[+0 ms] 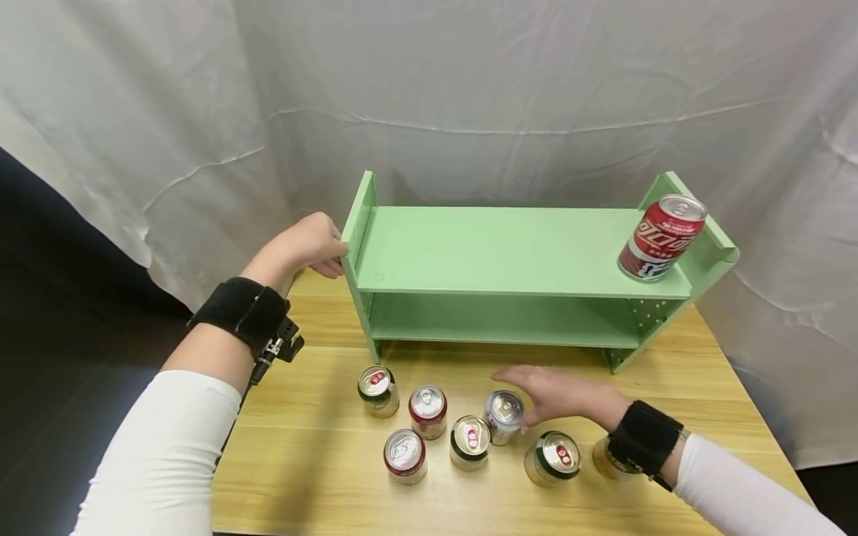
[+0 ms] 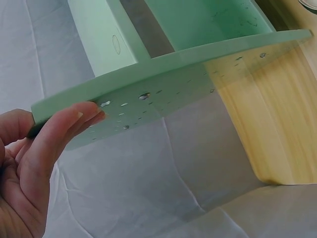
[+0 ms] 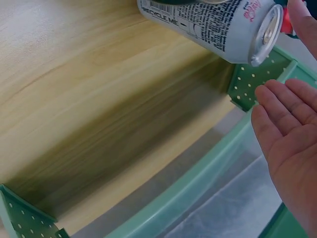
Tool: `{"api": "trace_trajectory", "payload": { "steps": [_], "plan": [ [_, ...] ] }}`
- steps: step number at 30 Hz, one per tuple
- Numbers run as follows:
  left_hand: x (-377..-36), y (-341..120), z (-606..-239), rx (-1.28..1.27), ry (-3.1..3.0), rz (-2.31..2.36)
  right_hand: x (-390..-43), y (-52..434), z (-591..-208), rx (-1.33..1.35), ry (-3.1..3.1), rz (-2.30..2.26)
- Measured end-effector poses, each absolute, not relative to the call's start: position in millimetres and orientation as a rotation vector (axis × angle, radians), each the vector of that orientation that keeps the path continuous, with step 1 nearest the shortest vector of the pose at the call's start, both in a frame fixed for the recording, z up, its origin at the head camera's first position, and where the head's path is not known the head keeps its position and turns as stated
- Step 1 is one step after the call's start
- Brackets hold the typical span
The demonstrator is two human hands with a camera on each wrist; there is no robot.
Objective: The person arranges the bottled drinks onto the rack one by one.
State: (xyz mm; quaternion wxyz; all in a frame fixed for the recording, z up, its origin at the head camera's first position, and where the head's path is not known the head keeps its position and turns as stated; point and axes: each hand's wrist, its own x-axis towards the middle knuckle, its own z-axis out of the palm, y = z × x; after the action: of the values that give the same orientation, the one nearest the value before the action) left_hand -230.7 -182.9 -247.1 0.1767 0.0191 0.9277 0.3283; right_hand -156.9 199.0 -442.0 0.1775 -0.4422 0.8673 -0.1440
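Note:
My left hand [image 1: 310, 242] grips the left side panel of a green two-tier shelf [image 1: 496, 249]. In the left wrist view the fingers [image 2: 62, 124] lie along the panel's outer face, near its corner. Over the table my right hand [image 1: 559, 393] is spread beside a silver can [image 1: 496, 430], thumb apart from fingers. The right wrist view shows this can [image 3: 213, 25] with small print on its side and a gap between it and the straight fingers [image 3: 282, 106]. A red cola can [image 1: 660, 242] stands on the shelf's top tier at the right end.
Several more cans stand on the wooden table [image 1: 281, 447] before the shelf: a green-and-gold can [image 1: 379, 398], red-banded cans [image 1: 427, 417] and, under the right wrist, a gold can [image 1: 606, 461]. A pale curtain [image 1: 469, 97] hangs behind the shelf.

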Motion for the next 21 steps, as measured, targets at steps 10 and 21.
{"api": "trace_trajectory", "payload": {
  "steps": [10,21],
  "plan": [
    [-232,-181,-245,0.072,2.643,0.913,-157,190,-456,-1.285,2.434,-0.343],
    [-230,-182,-246,0.054,2.628,0.936,-151,177,-466,-1.163,2.469,-0.220]
  ]
}}
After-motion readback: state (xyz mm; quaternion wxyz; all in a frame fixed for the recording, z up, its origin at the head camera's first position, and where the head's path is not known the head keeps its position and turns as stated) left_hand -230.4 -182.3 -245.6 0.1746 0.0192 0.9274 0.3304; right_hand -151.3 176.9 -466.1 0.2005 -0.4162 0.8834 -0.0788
